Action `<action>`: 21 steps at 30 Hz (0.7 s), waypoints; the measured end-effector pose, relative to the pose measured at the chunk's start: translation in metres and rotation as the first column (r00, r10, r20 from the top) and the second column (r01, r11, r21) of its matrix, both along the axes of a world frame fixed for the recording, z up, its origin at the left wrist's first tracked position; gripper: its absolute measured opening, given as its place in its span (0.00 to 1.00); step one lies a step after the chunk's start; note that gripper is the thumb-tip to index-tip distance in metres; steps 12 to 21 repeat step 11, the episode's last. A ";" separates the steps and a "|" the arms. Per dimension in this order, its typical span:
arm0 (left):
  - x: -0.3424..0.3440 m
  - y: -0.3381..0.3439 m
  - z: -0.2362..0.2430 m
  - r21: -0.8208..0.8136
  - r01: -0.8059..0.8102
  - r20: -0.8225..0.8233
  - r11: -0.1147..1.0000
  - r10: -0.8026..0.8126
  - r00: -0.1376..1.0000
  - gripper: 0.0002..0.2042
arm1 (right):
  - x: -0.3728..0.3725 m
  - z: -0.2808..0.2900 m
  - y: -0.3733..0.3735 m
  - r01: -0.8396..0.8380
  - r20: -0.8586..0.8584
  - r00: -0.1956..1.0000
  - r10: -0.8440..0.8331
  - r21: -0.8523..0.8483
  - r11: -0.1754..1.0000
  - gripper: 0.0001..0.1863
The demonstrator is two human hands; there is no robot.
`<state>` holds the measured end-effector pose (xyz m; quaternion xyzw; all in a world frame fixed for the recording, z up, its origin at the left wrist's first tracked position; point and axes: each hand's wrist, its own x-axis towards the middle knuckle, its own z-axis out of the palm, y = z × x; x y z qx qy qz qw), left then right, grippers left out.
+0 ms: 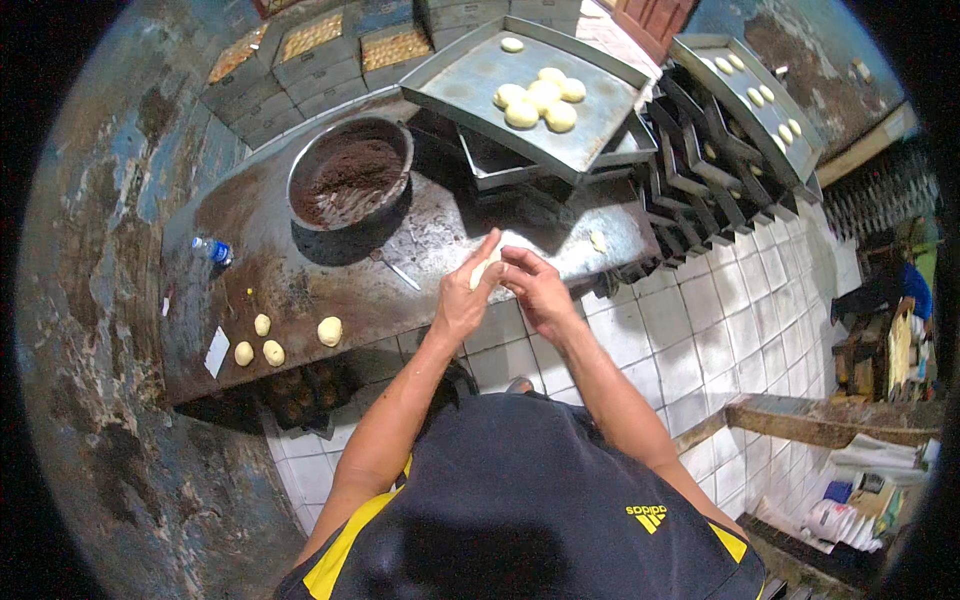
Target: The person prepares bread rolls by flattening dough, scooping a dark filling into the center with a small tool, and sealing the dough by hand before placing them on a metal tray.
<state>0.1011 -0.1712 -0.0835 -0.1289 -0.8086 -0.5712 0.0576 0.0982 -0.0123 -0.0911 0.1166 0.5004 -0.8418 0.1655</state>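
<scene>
A pale piece of dough is held up between my two hands over the table's front edge. My left hand is curled around it from the left, thumb and fingers pointing up. My right hand meets it from the other side, its bent fingertips pressed to the dough. Part of the dough is hidden by my fingers. Ahead and to the left stands a large metal bowl with dark brown crumbly filling. A thin metal utensil lies near the bowl. Several dough balls rest at the table's left end.
Beyond my hands, a metal tray bearing several dough rounds tops a stack. More trays lean at the right. A plastic bottle and a white card lie on the worn table. Full crates line the back.
</scene>
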 end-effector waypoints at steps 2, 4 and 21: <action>0.005 0.007 0.020 0.022 0.101 0.222 0.995 -0.104 0.970 0.25 | -0.010 0.005 0.030 -0.168 -0.198 0.958 0.209 0.207 0.964 0.14; 0.003 0.004 0.020 -0.051 0.202 0.348 0.978 -0.172 0.921 0.29 | -0.008 0.034 0.041 -0.173 -0.386 0.793 0.472 0.600 0.781 0.08; -0.043 0.020 0.034 0.534 -0.067 0.477 0.843 -0.236 0.846 0.23 | -0.028 0.047 0.030 0.509 -0.757 0.654 0.003 0.442 0.739 0.17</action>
